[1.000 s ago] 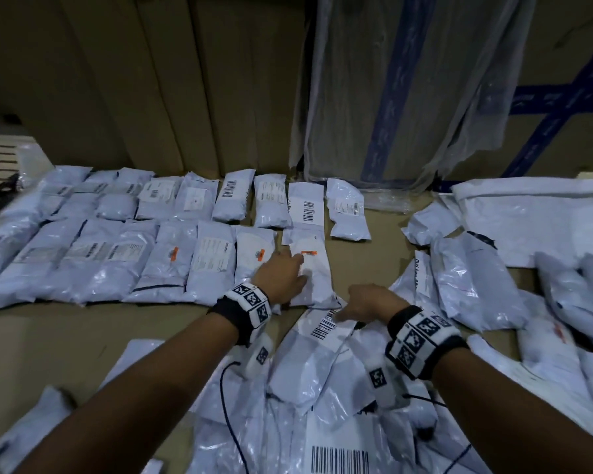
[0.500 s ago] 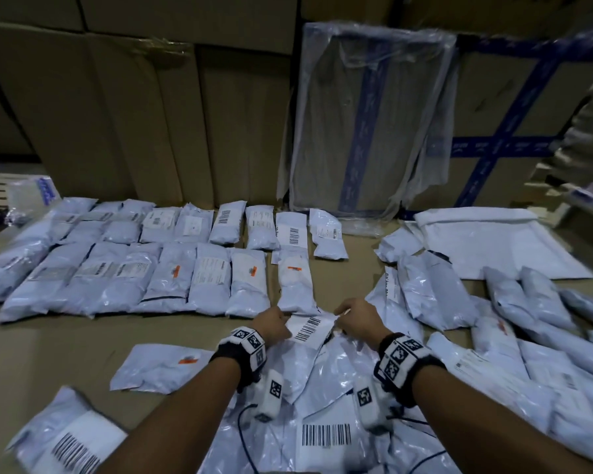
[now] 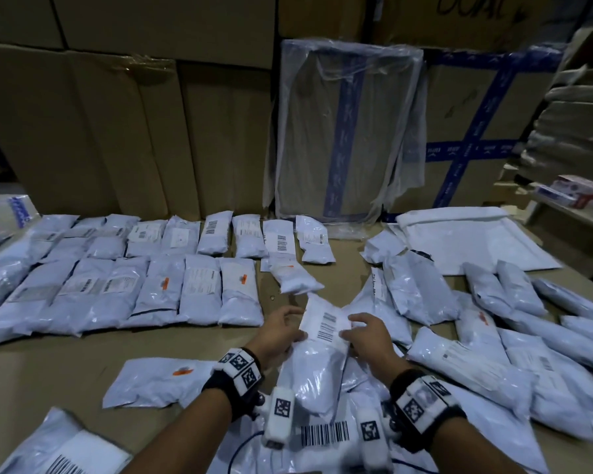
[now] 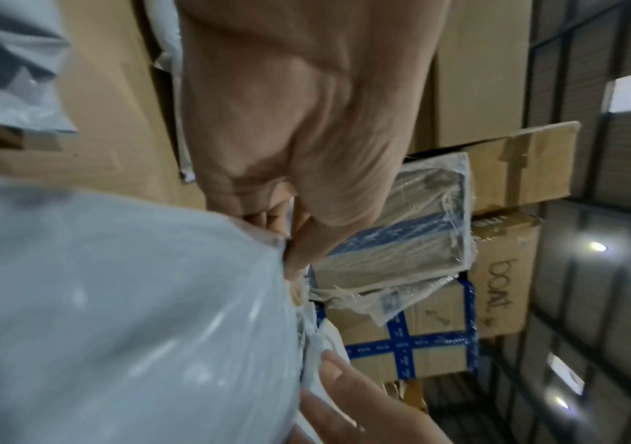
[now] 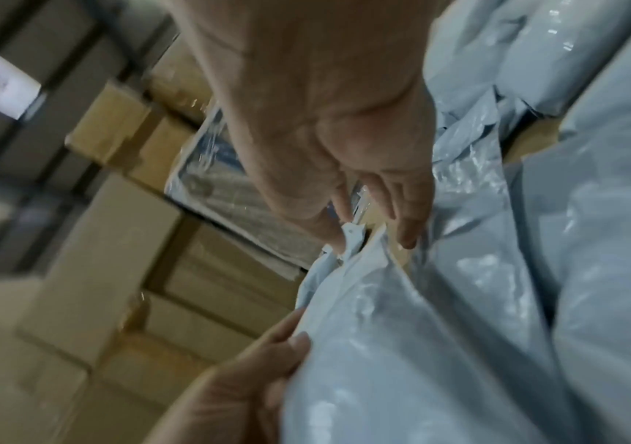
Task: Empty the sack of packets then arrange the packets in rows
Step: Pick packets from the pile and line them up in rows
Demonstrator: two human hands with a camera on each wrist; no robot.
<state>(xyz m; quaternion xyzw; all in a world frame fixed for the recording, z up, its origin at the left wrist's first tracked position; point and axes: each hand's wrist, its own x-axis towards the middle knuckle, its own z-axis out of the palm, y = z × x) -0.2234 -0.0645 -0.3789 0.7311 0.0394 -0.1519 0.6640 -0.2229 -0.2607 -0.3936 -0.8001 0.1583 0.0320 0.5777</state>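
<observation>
I hold one white packet (image 3: 324, 340) with a barcode label between both hands, just above the pile in front of me. My left hand (image 3: 297, 325) pinches its left edge, and my right hand (image 3: 348, 330) grips the right edge. In the left wrist view the thumb and fingers (image 4: 291, 240) pinch the packet (image 4: 116, 315). In the right wrist view my fingertips (image 5: 407, 237) lie on the packet's (image 5: 401, 345) top edge. Two rows of packets lie at the left: a back row (image 3: 216, 234) and a front row (image 3: 199, 289). One packet (image 3: 295, 280) lies askew at the front row's right end.
A loose heap of packets (image 3: 493, 319) spreads right and under my wrists. The flat white sack (image 3: 473, 237) lies at the back right. Single packets lie near left (image 3: 158, 381) and at the bottom left (image 3: 59, 446). Cardboard boxes (image 3: 117, 131) wall the back.
My left hand left the packet at the front row's right end and drew back. Both hands took the barcode packet from the pile and raised it. The view tilted up.
</observation>
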